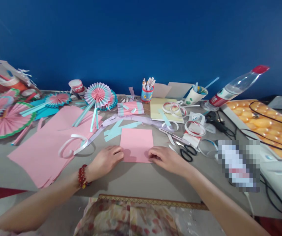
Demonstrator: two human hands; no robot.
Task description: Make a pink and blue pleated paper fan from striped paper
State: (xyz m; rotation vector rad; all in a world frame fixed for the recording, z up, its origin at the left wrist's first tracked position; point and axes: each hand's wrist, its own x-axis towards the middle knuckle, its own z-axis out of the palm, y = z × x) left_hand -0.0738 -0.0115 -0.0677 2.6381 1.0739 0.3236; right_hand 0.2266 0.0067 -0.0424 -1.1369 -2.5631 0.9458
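Pink sheet (137,141) lies on the table (133,178), left hand (107,160) and right hand (166,159) apart at its side edges, can't tell if they're pinching. Looks light, kinda bendy, probably creases easily; I'd grab the edges.

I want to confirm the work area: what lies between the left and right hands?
In the head view, a pink square of paper lies between them, the left hand at one side edge, the right hand at the other.

Pink paper (137,142), squarish, unfolded; flat on table (136,180)
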